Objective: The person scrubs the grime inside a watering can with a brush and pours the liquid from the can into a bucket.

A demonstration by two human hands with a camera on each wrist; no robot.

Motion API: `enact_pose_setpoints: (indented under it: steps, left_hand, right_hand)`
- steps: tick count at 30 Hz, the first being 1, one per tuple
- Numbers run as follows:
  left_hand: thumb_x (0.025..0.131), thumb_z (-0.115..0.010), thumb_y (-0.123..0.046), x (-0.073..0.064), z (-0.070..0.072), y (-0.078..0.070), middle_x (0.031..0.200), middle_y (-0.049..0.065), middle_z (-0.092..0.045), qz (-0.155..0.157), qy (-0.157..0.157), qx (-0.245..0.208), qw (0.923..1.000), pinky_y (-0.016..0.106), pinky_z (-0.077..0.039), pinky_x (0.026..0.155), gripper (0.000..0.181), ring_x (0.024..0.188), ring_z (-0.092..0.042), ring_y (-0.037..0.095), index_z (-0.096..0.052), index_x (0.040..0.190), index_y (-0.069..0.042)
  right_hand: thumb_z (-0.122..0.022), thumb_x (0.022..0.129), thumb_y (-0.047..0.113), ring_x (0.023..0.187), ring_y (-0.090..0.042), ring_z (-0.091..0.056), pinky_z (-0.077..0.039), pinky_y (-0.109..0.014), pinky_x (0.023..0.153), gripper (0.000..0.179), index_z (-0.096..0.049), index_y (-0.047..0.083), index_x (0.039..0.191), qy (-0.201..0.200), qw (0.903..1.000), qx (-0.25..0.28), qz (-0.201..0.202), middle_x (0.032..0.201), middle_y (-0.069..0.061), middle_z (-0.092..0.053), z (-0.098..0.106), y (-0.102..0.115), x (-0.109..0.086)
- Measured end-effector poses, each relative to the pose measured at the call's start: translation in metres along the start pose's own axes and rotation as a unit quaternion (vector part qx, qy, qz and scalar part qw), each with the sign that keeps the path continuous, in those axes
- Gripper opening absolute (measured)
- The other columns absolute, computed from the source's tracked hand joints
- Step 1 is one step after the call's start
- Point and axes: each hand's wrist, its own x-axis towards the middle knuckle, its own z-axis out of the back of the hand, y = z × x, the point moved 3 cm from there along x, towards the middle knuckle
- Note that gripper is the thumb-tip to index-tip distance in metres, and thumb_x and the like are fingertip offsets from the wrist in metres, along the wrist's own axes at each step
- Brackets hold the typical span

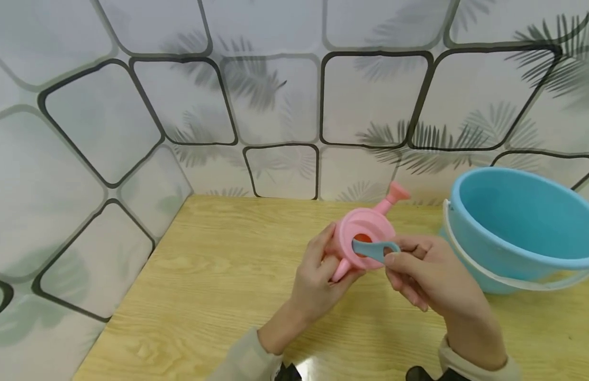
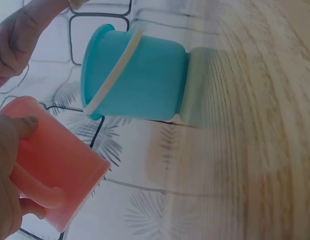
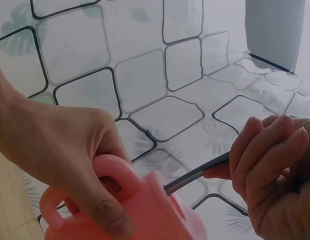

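A pink toy watering can (image 1: pixel 353 225) is held above the table in my left hand (image 1: pixel 318 275), spout pointing away to the right. In the right wrist view the left hand (image 3: pixel 70 150) grips the can by its handle side, thumb on the wall. My right hand (image 1: pixel 432 275) pinches the looped end of a blue-grey handle (image 1: pixel 370 250). Its other end goes into the can's top opening and is hidden, so its kind cannot be told. Something orange-red (image 1: pixel 363 238) shows inside the opening. From the left wrist view, the can (image 2: pixel 60 160) hangs tilted above the wood surface.
A light blue bucket (image 1: pixel 489 264) with a white handle (image 1: pixel 513 284) stands on the table at the right, close to my right hand. The wooden table (image 1: pixel 204 275) meets a patterned wall (image 1: pixel 275 116) at the back and left.
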Motion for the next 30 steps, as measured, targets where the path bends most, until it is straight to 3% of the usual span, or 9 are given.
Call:
enact_pose_setpoints:
  steps: [8,12,19,26,30]
  left_hand:
    - [0.083,-0.083,-0.023,0.0009,-0.0007,-0.0026,0.130,0.035,-0.055,-0.020,-0.003,0.013,0.9997,0.042,-0.054,0.097,0.039,0.115,-0.061,0.043,-0.052,0.067,-0.005]
    - [0.081,-0.084,-0.022,0.0017,-0.0011,-0.0018,0.131,0.034,-0.054,-0.011,0.001,0.003,0.9999,0.041,-0.054,0.098,0.038,0.116,-0.060,0.043,-0.053,0.067,-0.005]
    - [0.083,-0.083,-0.024,0.0020,-0.0011,-0.0033,0.129,0.035,-0.056,-0.027,-0.010,0.016,0.9995,0.041,-0.055,0.096,0.040,0.114,-0.061,0.043,-0.052,0.066,-0.006]
    - [0.080,-0.085,-0.025,0.0029,-0.0010,-0.0026,0.131,0.033,-0.056,-0.018,0.002,0.015,0.9997,0.041,-0.054,0.097,0.041,0.115,-0.061,0.042,-0.051,0.066,-0.006]
    - [0.083,-0.083,-0.026,0.0032,-0.0008,-0.0035,0.130,0.034,-0.056,-0.027,0.000,0.021,0.9994,0.041,-0.055,0.096,0.041,0.115,-0.061,0.043,-0.051,0.066,-0.006]
  right_hand:
    - [-0.048,0.098,-0.006,0.031,-0.026,-0.031,-0.027,-0.029,0.025,0.019,-0.058,-0.001,0.083,0.011,0.9994,-0.032,-0.006,0.058,-0.005,-0.054,0.0020,-0.0046,0.0035]
    - [-0.045,0.099,-0.009,0.030,-0.025,-0.032,-0.027,-0.027,0.026,0.020,-0.057,-0.002,0.084,0.023,0.9992,-0.032,0.006,0.057,-0.009,-0.051,0.0041,-0.0002,-0.0015]
    - [-0.051,0.098,-0.005,0.032,-0.024,-0.035,-0.031,-0.028,0.027,0.017,-0.057,-0.003,0.082,0.005,0.9984,-0.054,-0.018,0.058,-0.005,-0.054,0.0026,-0.0021,0.0016]
    - [-0.046,0.097,-0.010,0.030,-0.022,-0.035,-0.029,-0.026,0.026,0.020,-0.059,-0.001,0.084,0.014,0.9986,-0.049,0.008,0.056,-0.009,-0.051,0.0054,0.0038,-0.0046]
    - [-0.050,0.097,-0.006,0.031,-0.020,-0.036,-0.030,-0.027,0.027,0.020,-0.058,-0.001,0.080,0.007,0.9982,-0.057,-0.017,0.057,-0.006,-0.052,0.0036,0.0032,-0.0009]
